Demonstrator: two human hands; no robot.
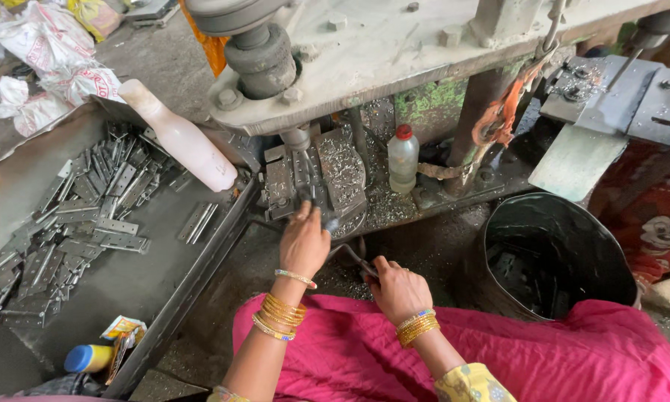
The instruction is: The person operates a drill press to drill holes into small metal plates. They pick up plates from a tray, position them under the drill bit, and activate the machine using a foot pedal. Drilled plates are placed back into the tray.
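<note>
A: Where is the left hand [303,240]?

B: It reaches far, to the press die [316,182], and its fingers are closed on a small metal piece [310,195] that lies there.

A: And the right hand [399,289]?

B: It is nearer, just right of the left one, closed as a fist around a dark lever handle [353,258].

A: What is around them?

B: A tray [164,290] with many flat metal hinges [74,216] is at the left. A black bucket [558,257] stands at the right, and a small bottle with a red cap [402,158] is beyond the die.

Metal workshop: press machine [305,171], hinge plates [89,216]
</note>
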